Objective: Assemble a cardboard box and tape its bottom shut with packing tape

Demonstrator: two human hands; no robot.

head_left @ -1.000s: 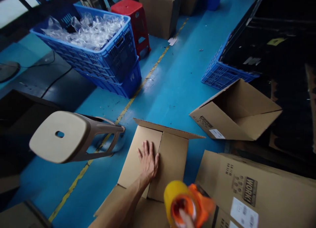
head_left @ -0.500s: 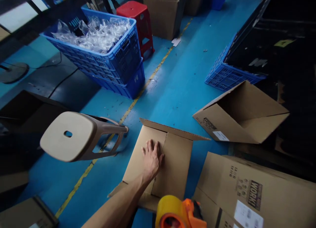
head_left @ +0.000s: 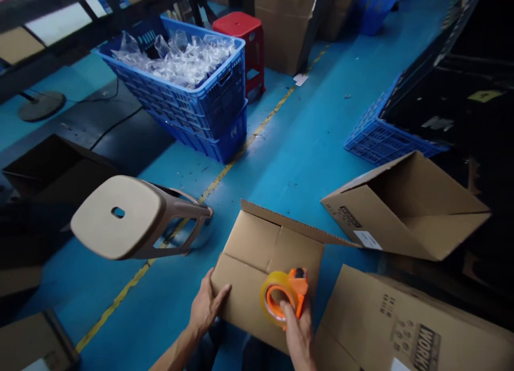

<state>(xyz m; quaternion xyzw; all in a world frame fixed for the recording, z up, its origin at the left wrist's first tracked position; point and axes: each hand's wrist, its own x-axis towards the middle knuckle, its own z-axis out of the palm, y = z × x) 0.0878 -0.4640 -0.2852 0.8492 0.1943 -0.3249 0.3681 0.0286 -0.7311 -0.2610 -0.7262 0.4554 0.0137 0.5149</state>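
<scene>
A brown corrugated cardboard box (head_left: pixel 261 264) lies on the blue painted floor (head_left: pixel 297 157), close in front of the person, with 1 flap sticking out along its far edge. The left hand (head_left: pixel 206 305) clasps the box's near left corner, fingers curled over the edge and thumb on the top panel. The right hand (head_left: pixel 299 333) is closed around the grip of an orange tape dispenser with a yellow roll of tape (head_left: pixel 284 296), which sits against the box's near panel. Just left of the box stands a beige plastic stool (head_left: pixel 120 218). To the right lies an open cardboard carton on its side (head_left: pixel 405 207), and a flat printed carton (head_left: pixel 401 328) lies nearer. Farther off, stacked blue plastic crates (head_left: pixel 201 103) hold clear plastic bags, beside a red plastic stool (head_left: pixel 244 39).
</scene>
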